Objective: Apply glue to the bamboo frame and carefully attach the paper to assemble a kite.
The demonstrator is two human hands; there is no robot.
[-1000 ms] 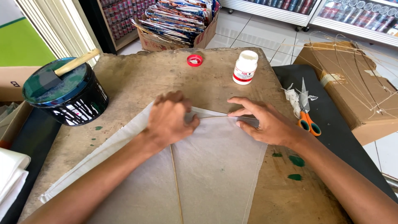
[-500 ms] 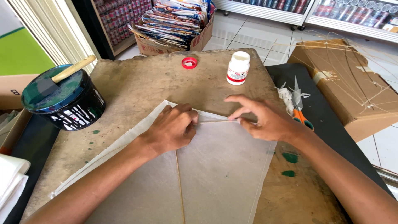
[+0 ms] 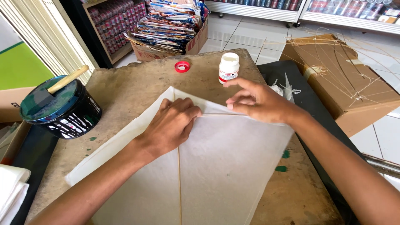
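Item: white paper sheet (image 3: 225, 166), large, thin, lying flat on the brown bench (image 3: 137, 83) and covering most of its near half. A thin stick (image 3: 179, 183) runs up the middle of the sheet toward the top corner; a second thin stick crosses under the folded top edge between the two hands.

Left hand (image 3: 173, 125): palm down, fingers curled, pressing the folded top edge of the sheet near its middle, over the upper end of the centre stick. It clasps nothing; it bears down on the paper.

Right hand (image 3: 256, 100): just right of the left hand, fingers bent, fingertips pinching or pressing the folded paper edge; the index finger is stretched out toward the white bottle. Whether the edge is nipped between the fingers cannot be told.

Also on the bench: white bottle (image 3: 228, 68), small, uncapped, upright, near the far edge, just beyond the right hand; red cap (image 3: 182, 66), lying left of the bottle, apart from it; black tub (image 3: 62, 110) with dark green lid at the left edge, a wooden handle (image 3: 68, 79) resting across its lid.

Beyond the bench: cardboard box (image 3: 333, 79) at right, with thin bent sticks laid on it; cardboard box of printed packets (image 3: 171, 25) on the tiled floor.
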